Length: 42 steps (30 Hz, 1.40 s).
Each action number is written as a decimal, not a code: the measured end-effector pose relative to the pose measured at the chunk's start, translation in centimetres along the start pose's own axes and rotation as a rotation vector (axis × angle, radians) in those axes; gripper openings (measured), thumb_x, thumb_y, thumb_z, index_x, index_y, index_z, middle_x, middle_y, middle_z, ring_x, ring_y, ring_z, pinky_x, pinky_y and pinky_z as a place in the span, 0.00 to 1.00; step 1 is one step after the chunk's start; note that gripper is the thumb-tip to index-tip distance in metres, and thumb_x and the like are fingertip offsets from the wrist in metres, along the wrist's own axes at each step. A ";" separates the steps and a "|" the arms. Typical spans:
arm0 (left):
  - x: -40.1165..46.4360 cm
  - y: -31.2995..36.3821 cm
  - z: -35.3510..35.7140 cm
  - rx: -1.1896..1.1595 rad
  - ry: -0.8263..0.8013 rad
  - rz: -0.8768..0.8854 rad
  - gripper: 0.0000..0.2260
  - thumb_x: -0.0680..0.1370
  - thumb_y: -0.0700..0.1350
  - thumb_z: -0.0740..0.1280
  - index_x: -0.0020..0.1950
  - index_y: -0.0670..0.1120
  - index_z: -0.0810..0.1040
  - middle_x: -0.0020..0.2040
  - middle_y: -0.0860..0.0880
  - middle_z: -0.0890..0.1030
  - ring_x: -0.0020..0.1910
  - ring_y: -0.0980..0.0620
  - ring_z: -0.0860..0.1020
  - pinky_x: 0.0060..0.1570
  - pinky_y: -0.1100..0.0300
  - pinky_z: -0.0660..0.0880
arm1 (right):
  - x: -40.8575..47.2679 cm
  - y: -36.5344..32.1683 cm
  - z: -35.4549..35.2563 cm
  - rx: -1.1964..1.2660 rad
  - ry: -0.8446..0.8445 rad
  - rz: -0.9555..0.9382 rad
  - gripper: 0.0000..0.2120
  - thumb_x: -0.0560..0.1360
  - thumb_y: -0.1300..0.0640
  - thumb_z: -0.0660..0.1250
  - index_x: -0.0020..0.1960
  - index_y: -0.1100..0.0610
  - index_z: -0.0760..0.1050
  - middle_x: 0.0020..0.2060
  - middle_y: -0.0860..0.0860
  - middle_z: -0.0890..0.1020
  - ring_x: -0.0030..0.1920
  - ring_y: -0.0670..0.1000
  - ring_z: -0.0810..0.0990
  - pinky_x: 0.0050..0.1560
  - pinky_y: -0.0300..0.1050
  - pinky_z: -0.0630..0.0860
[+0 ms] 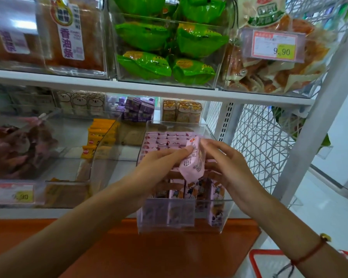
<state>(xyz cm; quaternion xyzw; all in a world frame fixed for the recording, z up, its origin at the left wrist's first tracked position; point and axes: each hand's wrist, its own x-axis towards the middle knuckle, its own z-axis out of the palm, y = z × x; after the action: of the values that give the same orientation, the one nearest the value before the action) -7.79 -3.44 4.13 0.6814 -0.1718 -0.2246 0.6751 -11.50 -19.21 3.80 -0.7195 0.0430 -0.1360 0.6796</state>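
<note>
The left hand [159,160] and right hand [227,163] pinch one pink packet [191,165] between their fingers, upright just over the clear box [189,200].

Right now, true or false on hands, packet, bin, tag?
1. The left hand and right hand both hold one pink packet. True.
2. The packet is over a bin of green packets. False: it is over the clear bin of pink packets; the green packets sit on the shelf above.
3. The tag at upper right reads 9.90. True.
4. The red bracelet is on the left wrist. False: it is on the right wrist.
</note>
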 end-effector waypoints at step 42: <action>1.6 -1.7 1.0 0.774 0.121 0.535 0.24 0.77 0.60 0.48 0.63 0.52 0.75 0.56 0.55 0.81 0.49 0.61 0.78 0.44 0.73 0.74 | 0.5 -1.4 -4.9 -0.171 0.197 -0.178 0.13 0.75 0.53 0.67 0.59 0.51 0.73 0.43 0.53 0.83 0.35 0.42 0.82 0.31 0.33 0.75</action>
<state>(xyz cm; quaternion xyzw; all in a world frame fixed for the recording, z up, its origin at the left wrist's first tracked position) -7.09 -5.10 2.33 0.8266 -0.3728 0.0777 0.4144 -12.44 -24.00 5.41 -0.7590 0.0567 -0.2615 0.5936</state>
